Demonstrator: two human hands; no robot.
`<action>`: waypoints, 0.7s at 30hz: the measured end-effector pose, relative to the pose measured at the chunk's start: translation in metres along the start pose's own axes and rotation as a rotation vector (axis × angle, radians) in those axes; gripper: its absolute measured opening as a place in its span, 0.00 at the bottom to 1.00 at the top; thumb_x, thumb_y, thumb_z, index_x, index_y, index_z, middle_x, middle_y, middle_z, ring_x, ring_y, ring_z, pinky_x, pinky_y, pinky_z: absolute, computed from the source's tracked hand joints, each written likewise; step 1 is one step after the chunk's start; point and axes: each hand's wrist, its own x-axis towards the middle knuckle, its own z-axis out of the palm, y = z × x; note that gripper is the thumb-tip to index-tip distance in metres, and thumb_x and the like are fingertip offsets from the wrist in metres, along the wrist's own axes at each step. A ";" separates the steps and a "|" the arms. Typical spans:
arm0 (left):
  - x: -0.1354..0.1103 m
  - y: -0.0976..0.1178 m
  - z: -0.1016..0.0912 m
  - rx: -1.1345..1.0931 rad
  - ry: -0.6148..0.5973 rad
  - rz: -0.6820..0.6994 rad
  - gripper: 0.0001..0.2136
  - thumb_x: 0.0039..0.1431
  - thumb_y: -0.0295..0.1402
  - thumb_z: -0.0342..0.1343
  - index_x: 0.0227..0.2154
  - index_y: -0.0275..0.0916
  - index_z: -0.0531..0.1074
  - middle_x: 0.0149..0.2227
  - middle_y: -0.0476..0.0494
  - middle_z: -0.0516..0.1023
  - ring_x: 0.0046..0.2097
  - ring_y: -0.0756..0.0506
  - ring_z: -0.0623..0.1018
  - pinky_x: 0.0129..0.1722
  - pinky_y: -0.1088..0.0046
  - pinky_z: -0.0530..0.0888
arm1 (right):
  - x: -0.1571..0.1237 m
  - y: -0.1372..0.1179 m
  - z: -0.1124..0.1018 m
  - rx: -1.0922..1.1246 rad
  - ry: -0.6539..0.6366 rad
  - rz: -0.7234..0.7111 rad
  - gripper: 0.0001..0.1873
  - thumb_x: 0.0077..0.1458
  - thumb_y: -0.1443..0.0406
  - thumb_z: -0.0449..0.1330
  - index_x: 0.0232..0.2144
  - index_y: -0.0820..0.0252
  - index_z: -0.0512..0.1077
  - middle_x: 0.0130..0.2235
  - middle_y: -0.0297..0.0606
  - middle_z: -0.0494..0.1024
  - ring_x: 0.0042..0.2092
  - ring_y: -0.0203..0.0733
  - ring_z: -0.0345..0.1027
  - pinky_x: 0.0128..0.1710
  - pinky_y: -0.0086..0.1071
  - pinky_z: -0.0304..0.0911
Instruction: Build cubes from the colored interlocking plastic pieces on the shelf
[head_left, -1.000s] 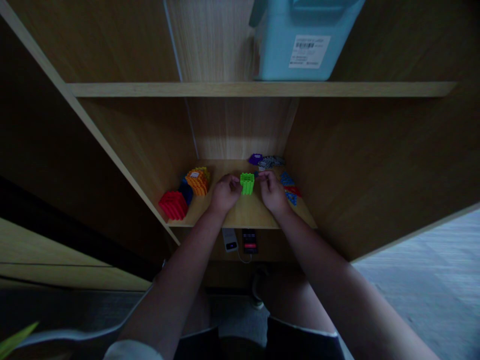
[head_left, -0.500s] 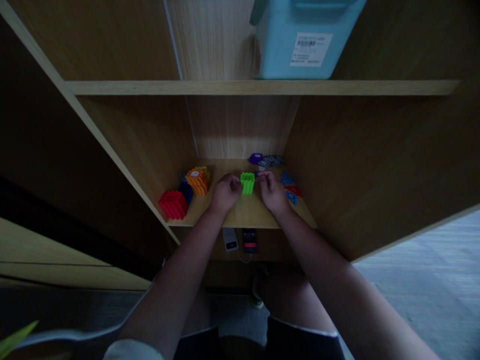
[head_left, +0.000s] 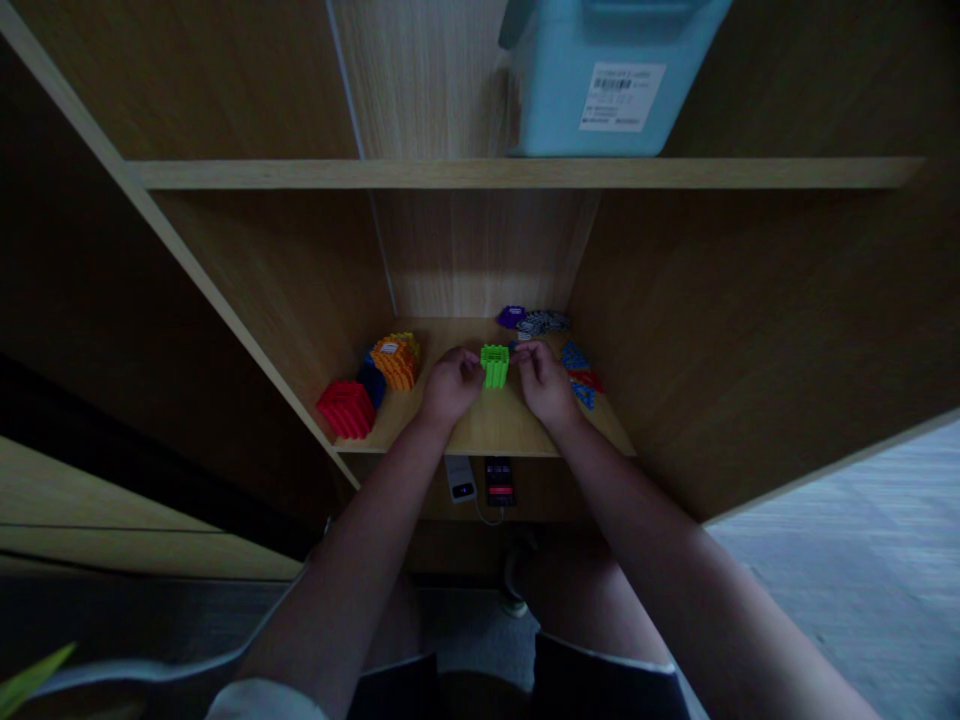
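A bright green block-like stack of ridged plastic pieces (head_left: 495, 367) stands upright on the cabinet shelf, between my two hands. My left hand (head_left: 453, 385) is at its left side, fingers partly curled, the fingertips at or very close to the edge; contact is hard to make out. To the right, my right hand (head_left: 545, 382) points its fingers at the stack across a narrow gap, thumb and forefinger apart. A small dark blue bit (head_left: 513, 346) shows by the right fingertips, too small to name.
Along the left are red (head_left: 347, 409), dark blue (head_left: 371, 382), orange (head_left: 395, 362) and yellow (head_left: 409, 344) stacks. Purple (head_left: 512, 317), black-and-white (head_left: 543, 322), blue (head_left: 574, 357) and red pieces (head_left: 586, 381) lie right. Above is a light-blue bin (head_left: 555, 110); below, a power bank (head_left: 460, 479) and phone (head_left: 499, 482).
Almost nothing differs. My right fingertips sit marginally farther from the green stack, and the stack and left hand look the same.
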 end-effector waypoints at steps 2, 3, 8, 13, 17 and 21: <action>0.000 0.002 -0.001 -0.004 -0.002 -0.011 0.05 0.62 0.25 0.60 0.39 0.41 0.77 0.38 0.45 0.83 0.40 0.44 0.82 0.44 0.68 0.78 | 0.000 -0.001 0.000 -0.011 -0.001 0.008 0.22 0.76 0.45 0.48 0.50 0.51 0.72 0.45 0.44 0.85 0.48 0.52 0.81 0.53 0.46 0.74; 0.000 0.003 -0.002 -0.003 0.001 -0.016 0.06 0.62 0.25 0.60 0.39 0.41 0.77 0.38 0.44 0.84 0.40 0.44 0.82 0.44 0.68 0.78 | 0.000 -0.001 0.000 -0.015 0.003 0.013 0.22 0.76 0.45 0.48 0.50 0.51 0.72 0.45 0.44 0.85 0.49 0.53 0.81 0.54 0.46 0.74; -0.001 0.007 -0.004 -0.008 0.049 -0.025 0.06 0.63 0.25 0.58 0.40 0.41 0.76 0.39 0.45 0.84 0.40 0.44 0.82 0.45 0.68 0.77 | 0.001 0.000 0.000 -0.034 0.032 0.026 0.22 0.77 0.46 0.47 0.49 0.51 0.72 0.45 0.44 0.85 0.49 0.53 0.80 0.54 0.46 0.73; -0.001 0.007 -0.008 0.033 0.094 -0.023 0.04 0.65 0.26 0.56 0.37 0.42 0.74 0.36 0.46 0.82 0.39 0.44 0.81 0.44 0.68 0.76 | 0.001 0.005 0.000 -0.075 0.075 0.030 0.20 0.76 0.49 0.47 0.48 0.52 0.72 0.44 0.44 0.84 0.47 0.53 0.79 0.52 0.46 0.72; -0.007 0.018 -0.016 0.003 0.118 0.055 0.04 0.66 0.28 0.55 0.35 0.42 0.72 0.36 0.45 0.81 0.39 0.44 0.80 0.45 0.68 0.76 | 0.001 0.009 0.001 -0.085 0.091 0.049 0.19 0.76 0.51 0.47 0.48 0.53 0.73 0.45 0.45 0.84 0.46 0.54 0.79 0.53 0.47 0.72; -0.041 0.066 -0.030 -0.235 0.123 -0.053 0.11 0.73 0.40 0.51 0.34 0.44 0.70 0.35 0.45 0.78 0.40 0.44 0.79 0.43 0.67 0.77 | 0.001 0.009 0.001 -0.081 0.105 0.064 0.20 0.76 0.50 0.46 0.48 0.53 0.73 0.45 0.45 0.84 0.46 0.54 0.79 0.53 0.47 0.72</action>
